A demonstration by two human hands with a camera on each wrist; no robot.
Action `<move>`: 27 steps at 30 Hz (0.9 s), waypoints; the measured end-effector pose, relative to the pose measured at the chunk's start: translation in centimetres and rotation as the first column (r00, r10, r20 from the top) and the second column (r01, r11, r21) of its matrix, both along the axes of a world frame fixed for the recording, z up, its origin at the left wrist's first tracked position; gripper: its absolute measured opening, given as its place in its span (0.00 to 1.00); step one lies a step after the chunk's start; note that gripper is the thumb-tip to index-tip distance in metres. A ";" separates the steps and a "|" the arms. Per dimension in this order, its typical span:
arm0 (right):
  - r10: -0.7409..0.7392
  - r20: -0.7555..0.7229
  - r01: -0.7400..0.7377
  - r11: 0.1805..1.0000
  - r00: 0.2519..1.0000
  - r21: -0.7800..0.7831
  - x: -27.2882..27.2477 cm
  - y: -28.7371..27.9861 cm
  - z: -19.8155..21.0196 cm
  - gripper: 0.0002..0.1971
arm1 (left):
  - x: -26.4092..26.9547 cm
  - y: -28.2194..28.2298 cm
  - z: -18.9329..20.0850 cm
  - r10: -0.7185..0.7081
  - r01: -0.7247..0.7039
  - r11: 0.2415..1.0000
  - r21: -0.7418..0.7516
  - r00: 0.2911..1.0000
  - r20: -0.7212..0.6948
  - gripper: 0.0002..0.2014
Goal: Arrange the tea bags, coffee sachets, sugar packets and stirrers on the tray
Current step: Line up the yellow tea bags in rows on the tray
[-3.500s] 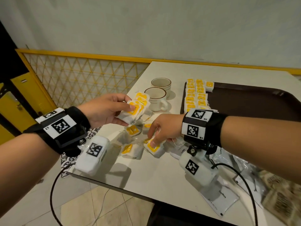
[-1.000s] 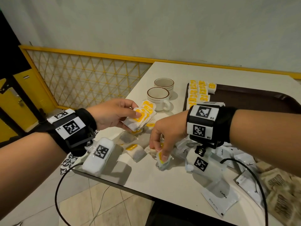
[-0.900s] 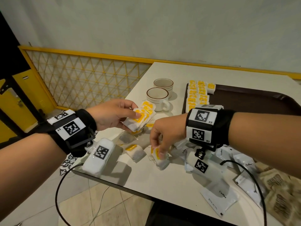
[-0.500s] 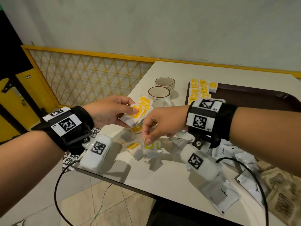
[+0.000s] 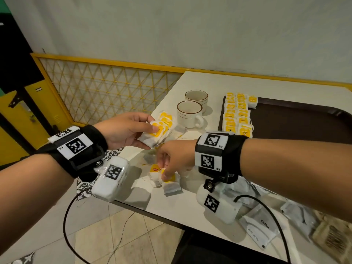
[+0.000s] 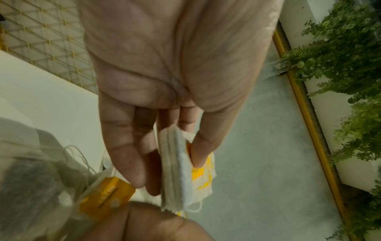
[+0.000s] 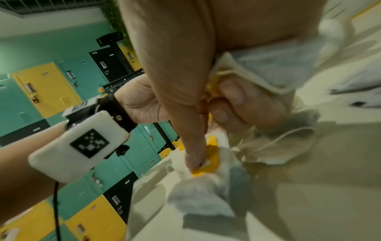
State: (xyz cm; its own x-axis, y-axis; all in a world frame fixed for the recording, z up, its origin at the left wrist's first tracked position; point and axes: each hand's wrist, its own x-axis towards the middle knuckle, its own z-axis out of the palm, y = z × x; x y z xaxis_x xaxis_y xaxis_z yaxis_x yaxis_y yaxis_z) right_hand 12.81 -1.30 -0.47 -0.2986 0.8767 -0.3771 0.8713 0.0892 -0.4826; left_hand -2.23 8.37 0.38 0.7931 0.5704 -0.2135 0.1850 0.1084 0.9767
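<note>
My left hand (image 5: pixel 152 136) grips a fanned stack of white tea bags with yellow tags (image 5: pixel 160 128) above the table's left corner; in the left wrist view the thumb and fingers pinch this stack (image 6: pixel 177 171) edge-on. My right hand (image 5: pixel 165 172) is just below it, down on the loose tea bags (image 5: pixel 169 182) on the table. In the right wrist view one straight finger presses a yellow tag (image 7: pixel 208 161), while the other fingers curl round a second tea bag (image 7: pixel 264 71). Rows of tea bags (image 5: pixel 236 115) lie along the left side of the dark brown tray (image 5: pixel 295 126).
Two white cups (image 5: pixel 189 113) (image 5: pixel 196 96) stand left of the tray. Grey coffee sachets (image 5: pixel 261 229) and brown packets (image 5: pixel 333 237) lie at the table's front right, under my right forearm. The table's front edge runs just below the loose bags.
My right hand has carried a tea bag left from the front of the table and come down on the loose bags under my left hand. The left hand still holds its stack.
</note>
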 end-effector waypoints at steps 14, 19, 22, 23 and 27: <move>-0.347 -0.568 0.373 0.925 0.746 -0.074 10.0 -3.9 5.6 0.12 | 3.9 -2.3 2.1 0.044 -0.016 0.989 -0.146 0.981 0.188 0.15; -0.418 -0.796 0.580 0.807 0.437 -0.105 16.2 -5.5 6.9 0.13 | 13.0 -5.3 3.1 -0.039 0.113 0.968 -0.224 0.949 0.311 0.18; -0.427 -0.833 0.667 0.739 0.352 -0.096 19.6 -6.5 7.1 0.12 | 18.6 -6.7 3.0 -0.033 0.191 0.925 -0.328 0.901 0.432 0.16; -0.434 -0.836 0.702 0.707 0.337 -0.084 20.7 -6.8 7.0 0.12 | 20.4 -7.1 3.0 -0.026 0.215 0.909 -0.356 0.884 0.467 0.16; -0.457 -0.858 0.801 0.591 0.235 -0.095 24.7 -8.1 6.8 0.11 | 26.1 -8.6 3.1 0.006 0.223 0.898 -0.379 0.856 0.518 0.13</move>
State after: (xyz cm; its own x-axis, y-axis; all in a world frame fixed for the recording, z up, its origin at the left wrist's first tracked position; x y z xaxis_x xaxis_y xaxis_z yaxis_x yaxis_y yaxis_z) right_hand 37.56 -9.36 6.30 0.4243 0.9053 -0.0178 0.0105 -0.0246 -0.9996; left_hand 23.89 -0.23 3.53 0.9054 0.4236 0.0306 -0.2740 0.5277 0.8040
